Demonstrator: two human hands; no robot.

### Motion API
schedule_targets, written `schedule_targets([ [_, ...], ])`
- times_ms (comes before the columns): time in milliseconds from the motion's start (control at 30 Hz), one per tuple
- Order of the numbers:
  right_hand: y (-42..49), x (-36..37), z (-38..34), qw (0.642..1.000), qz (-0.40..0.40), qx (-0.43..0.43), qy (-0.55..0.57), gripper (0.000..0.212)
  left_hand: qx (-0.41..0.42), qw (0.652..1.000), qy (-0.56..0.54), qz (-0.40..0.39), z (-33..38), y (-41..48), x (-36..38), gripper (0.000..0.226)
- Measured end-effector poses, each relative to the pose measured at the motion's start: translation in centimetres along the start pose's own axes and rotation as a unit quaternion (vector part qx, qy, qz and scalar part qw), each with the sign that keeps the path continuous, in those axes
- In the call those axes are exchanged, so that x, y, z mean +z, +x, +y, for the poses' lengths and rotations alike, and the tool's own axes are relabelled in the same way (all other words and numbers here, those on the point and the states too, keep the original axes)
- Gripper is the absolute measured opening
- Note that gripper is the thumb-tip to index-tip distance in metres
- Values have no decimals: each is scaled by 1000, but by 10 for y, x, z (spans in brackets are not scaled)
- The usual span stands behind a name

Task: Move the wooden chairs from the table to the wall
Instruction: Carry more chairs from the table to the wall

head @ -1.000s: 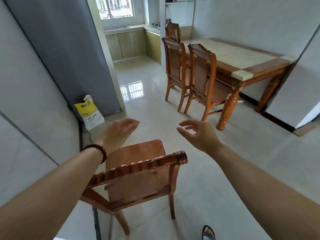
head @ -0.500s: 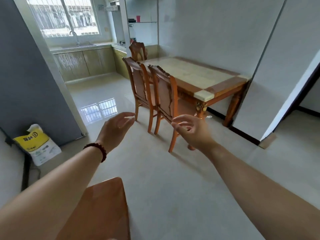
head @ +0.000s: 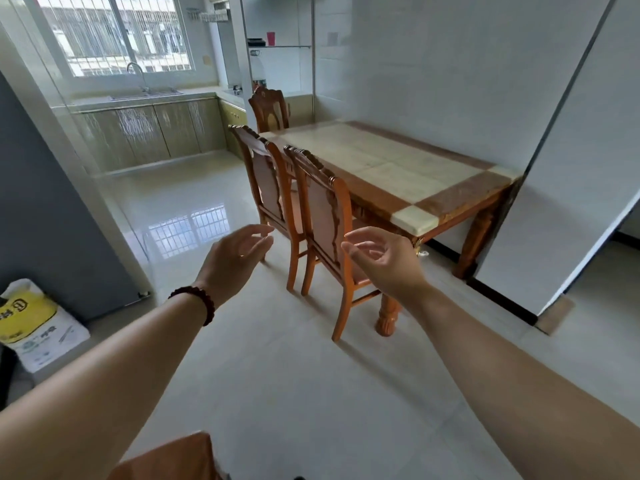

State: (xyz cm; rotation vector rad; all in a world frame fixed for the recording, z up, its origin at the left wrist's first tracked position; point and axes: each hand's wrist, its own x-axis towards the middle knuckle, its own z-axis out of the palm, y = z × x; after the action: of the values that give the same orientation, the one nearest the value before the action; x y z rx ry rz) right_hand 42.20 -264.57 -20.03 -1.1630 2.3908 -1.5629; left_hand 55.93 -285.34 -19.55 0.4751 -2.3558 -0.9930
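Note:
Two wooden chairs stand side by side, tucked against the long side of the tiled dining table (head: 408, 174). The nearer chair (head: 323, 216) is just beyond my hands, the farther chair (head: 265, 178) behind it. A third chair (head: 269, 107) stands at the table's far end. My left hand (head: 235, 261), with a bead bracelet on its wrist, and my right hand (head: 384, 261) are both held out in front of me, empty, fingers apart, short of the nearer chair. The seat corner of a moved chair (head: 173, 459) shows at the bottom edge.
A yellow and white sack (head: 34, 327) leans against the grey wall (head: 38, 209) at the left. Kitchen cabinets (head: 149, 133) and a sink run under the window at the back. Glossy floor tiles (head: 294, 393) spread between me and the table. A doorway opens at the right.
The view has risen and turned from the chair set down near the wall toward the table. Both empty hands now reach closer to the nearer chair at the table.

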Motion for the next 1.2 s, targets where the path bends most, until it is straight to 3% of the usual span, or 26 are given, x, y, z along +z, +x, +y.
schedule_targets([
  [267,169,20,31,999,44,-12,-8,28,52,998,-17,7,-40,199,1,24],
  [467,266,38,68,996,84,-14,-31,31,56,998,-30,-16,-83,294,21,19],
  [633,347,58,109,988,135,-21,-66,25,64,996,-39,-47,-120,378,47,27],
  [833,456,80,165,987,140,-5,-74,30,67,993,-27,-93,-167,491,87,34],
  [1067,519,90,210,988,122,32,-89,25,78,974,88,-192,-223,585,113,62],
  [1200,546,97,223,978,165,62,-114,24,131,969,57,-203,-238,638,124,71],
])
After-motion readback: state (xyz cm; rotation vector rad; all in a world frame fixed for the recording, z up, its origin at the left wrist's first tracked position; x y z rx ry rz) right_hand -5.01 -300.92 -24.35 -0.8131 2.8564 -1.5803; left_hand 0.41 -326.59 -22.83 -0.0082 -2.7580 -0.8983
